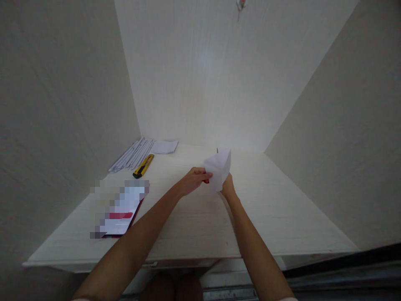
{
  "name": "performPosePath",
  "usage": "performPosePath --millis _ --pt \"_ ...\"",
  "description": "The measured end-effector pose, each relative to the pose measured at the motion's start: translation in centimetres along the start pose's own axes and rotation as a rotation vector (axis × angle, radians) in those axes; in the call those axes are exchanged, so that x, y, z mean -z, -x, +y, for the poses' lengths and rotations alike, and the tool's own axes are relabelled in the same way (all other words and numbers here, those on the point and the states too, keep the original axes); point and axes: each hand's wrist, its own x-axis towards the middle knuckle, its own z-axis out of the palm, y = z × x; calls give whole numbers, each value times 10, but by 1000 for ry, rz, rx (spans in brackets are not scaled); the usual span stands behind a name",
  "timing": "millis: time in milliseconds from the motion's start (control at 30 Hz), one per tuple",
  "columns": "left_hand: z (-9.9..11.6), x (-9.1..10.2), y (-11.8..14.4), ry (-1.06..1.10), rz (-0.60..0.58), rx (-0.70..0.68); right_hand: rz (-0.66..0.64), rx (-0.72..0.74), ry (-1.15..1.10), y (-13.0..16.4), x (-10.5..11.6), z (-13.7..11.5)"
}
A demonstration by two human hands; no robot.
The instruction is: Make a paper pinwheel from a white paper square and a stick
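My two hands meet above the middle of the white table (pixel 282 209). A folded piece of white paper (pixel 219 167) is gripped by my right hand (pixel 228 187), which it largely hides. My left hand (pixel 193 179) is closed right beside the paper's left edge. A small red part (pixel 206 181) shows between its fingertips and the sheet. A thin dark tip (pixel 217 149) sticks up behind the paper. Together these look like red-handled scissors held in my left hand, mostly hidden.
At the back left lie a bundle of folded paper strips (pixel 133 154), a yellow utility knife (pixel 143 166) and a small white sheet (pixel 165 146). A flat blurred device (pixel 120 209) rests front left. Pale walls enclose the table on three sides; a hook (pixel 240 5) hangs high.
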Motion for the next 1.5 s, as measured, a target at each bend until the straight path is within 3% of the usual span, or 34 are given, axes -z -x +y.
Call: performPosePath --millis 100,200,267,333,467,667,833,1000,1067,1300,1500 --pt "2 6 -3 -13 122 -36 94 -51 -14 -3 1 7" --pt "1 18 -7 -30 383 -85 166 -151 -126 -6 3 13" --pt "-1 24 -9 -24 513 -122 127 -212 -284 -6 1 13" --pt "-3 28 -11 21 568 -159 23 -231 -476 -2 -2 7" --pt "-7 25 -13 90 550 -178 -85 -139 -670 8 -11 -9" --pt "0 18 -9 -171 592 -155 -134 -147 -690 12 -9 -16" --pt "12 25 -6 -260 698 -185 -350 -241 -747 15 -4 -15" --pt "19 39 -6 -182 691 -235 -628 -221 -613 23 -5 -13" --pt "21 40 -6 -145 674 -240 -683 -194 -554 25 -4 -11" --pt "30 32 -6 7 648 -241 -704 -172 -412 27 0 -9" --pt "30 32 -5 25 611 -233 -645 -140 -460 25 -2 -4"
